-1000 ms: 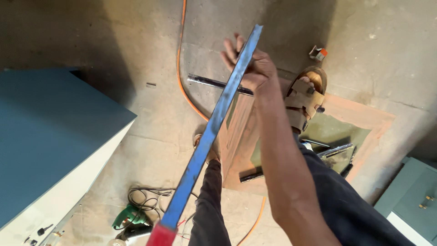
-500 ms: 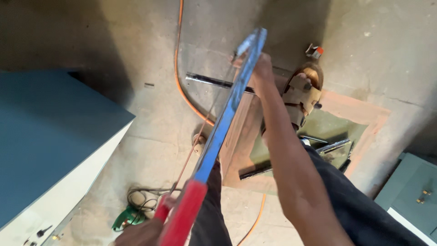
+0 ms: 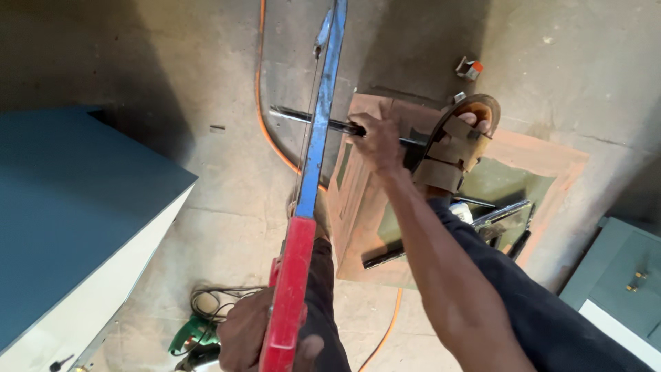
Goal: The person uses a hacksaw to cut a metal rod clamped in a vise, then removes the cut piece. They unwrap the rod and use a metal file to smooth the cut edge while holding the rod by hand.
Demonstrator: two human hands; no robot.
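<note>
Gripping the red handle [image 3: 289, 289] of a hacksaw, the left hand [image 3: 265, 337] is closed fully around it at the bottom of the view. The blue frame [image 3: 320, 124] runs up and away from that grip, crossing above a dark metal rod [image 3: 303, 116]. The right hand [image 3: 375, 141] is closed around the rod, just beside the frame. The rod lies across a rust-coloured wooden panel [image 3: 551, 162] on the concrete floor [image 3: 206, 179], with a sandalled foot [image 3: 458, 141] pressing on it near the right hand. An orange cable [image 3: 265, 131] curves past on the floor; a green power drill [image 3: 193, 337] lies near the left hand.
</note>
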